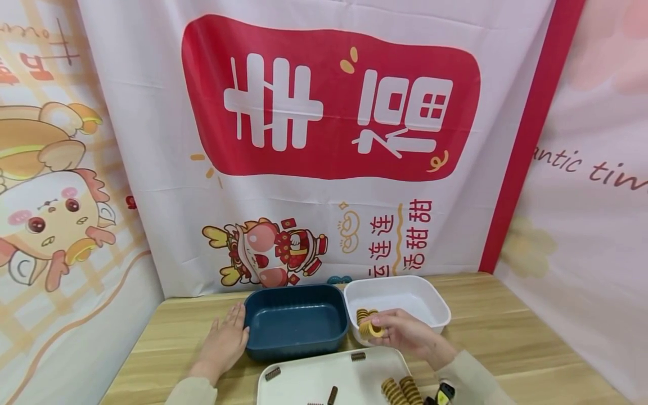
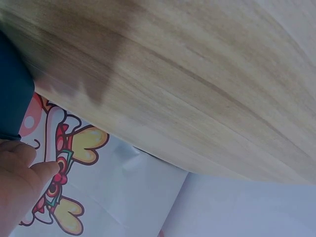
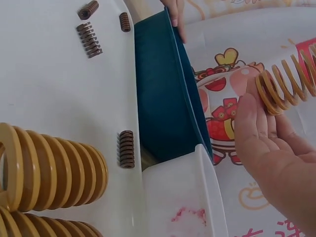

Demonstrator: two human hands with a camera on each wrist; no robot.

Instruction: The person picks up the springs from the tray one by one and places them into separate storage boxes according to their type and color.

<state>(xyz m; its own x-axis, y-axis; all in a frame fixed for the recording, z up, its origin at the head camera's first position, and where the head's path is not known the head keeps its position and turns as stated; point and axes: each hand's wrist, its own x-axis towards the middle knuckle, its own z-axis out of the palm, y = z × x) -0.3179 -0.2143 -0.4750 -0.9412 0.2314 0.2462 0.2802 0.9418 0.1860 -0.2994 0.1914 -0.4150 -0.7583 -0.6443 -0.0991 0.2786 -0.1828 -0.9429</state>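
1. Printed cloth (image 1: 329, 112) hangs behind a wooden table (image 1: 511, 332).
2. Right hand (image 1: 407, 333) pinches a yellow spring (image 1: 371, 331) at the near-left of the white bin (image 1: 410, 292)!
3. Left hand (image 1: 226, 340), fingers extended, touches the blue bin (image 1: 296, 326) on its left.
4. Nearer, brown springs (image 1: 358, 356) dot the white tray (image 1: 314, 382).

Yellow spring (image 1: 368, 331) — in right fingers (image 1: 392, 320)

At eight o'clock the left hand (image 2: 20, 180) is touching a bin (image 2: 12, 86), which is showing at nine; the tabletop (image 2: 168, 94) is filling twelve; a printed cloth (image 2: 126, 192) is showing at seven.
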